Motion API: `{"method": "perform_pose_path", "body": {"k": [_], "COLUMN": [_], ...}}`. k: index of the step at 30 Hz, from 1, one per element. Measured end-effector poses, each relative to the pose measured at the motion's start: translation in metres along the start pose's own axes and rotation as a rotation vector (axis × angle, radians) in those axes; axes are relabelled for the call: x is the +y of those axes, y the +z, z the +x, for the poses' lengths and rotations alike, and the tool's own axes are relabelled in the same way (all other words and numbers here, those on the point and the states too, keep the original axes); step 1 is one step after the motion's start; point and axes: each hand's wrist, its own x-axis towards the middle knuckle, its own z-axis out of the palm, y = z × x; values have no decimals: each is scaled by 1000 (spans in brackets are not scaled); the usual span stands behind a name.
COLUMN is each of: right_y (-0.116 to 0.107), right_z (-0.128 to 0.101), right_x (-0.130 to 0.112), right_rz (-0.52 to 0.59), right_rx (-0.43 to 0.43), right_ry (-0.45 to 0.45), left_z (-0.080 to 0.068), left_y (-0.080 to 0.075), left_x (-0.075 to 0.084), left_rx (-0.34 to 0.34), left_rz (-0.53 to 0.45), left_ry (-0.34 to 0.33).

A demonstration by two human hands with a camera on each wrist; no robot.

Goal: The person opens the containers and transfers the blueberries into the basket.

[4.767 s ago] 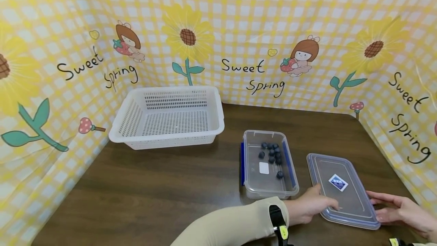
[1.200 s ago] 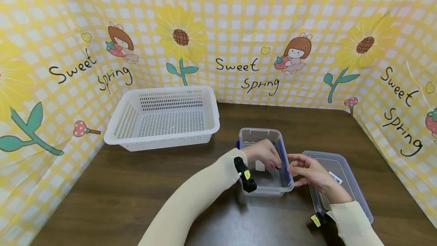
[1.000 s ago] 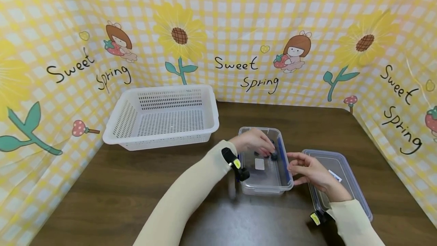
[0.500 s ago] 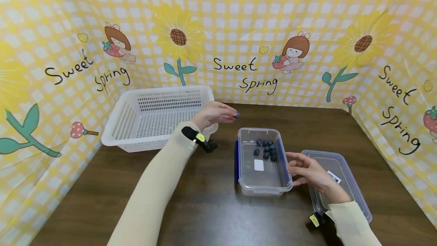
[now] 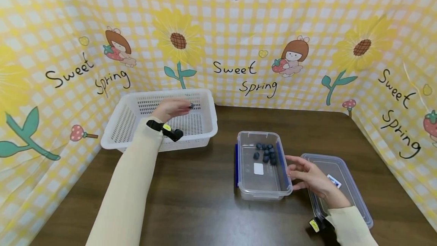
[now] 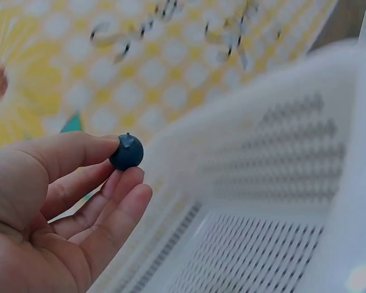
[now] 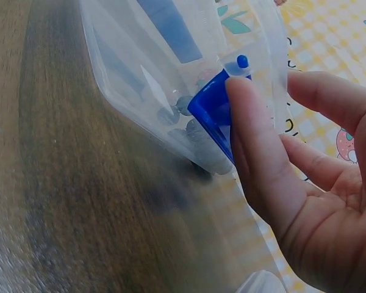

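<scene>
My left hand [image 5: 170, 110] is over the white perforated basket [image 5: 209, 136] in the head view. Between thumb and fingers it pinches a single dark blueberry [image 6: 127, 152], whose crown faces upward in the left wrist view. Several more blueberries [image 5: 266, 158] lie in the clear plastic food container [image 5: 264, 194], mostly toward its far end. At that container's right side is my right hand [image 5: 314, 177], fingers loosely bent and touching the wall. The right wrist view has its thumb against the blue latch [image 7: 213, 104].
The container's clear lid [image 5: 355, 200], with a blue and white label, lies flat to the right, partly under my right forearm. Yellow checked cloth [image 5: 239, 48] stands behind and at both sides of the dark wood table [image 5: 201, 208].
The lid came off to the right earlier and both hands left it. My left hand then took a blueberry out of the container and moved left over the basket. The right hand stayed at the container.
</scene>
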Motion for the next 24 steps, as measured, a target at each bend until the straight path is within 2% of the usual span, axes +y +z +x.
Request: {"method": "perform_pose_path", "body": {"k": [5,13,17,20,24], "right_y": [-2,-1,-1,-1,-2], "right_z": [1,3,2,1,1], "right_x": [-1,0,0,-1,-2], "right_rz": [-9,-33,-34,-29,-30], "right_rx": [-2,-4,0,-1,0], "right_ry": [2,18,23,17,12], "left_z": [2,1,2,3,5], "left_y": [-28,-65,-75,-79,-79], "left_x": [-7,-18,-22,-24,-23], "left_rx": [109,341,445,512,553], "left_rz": [-44,-266,-416,-519,-564], "left_ry": [-27,-119,-167,-177,-180]}}
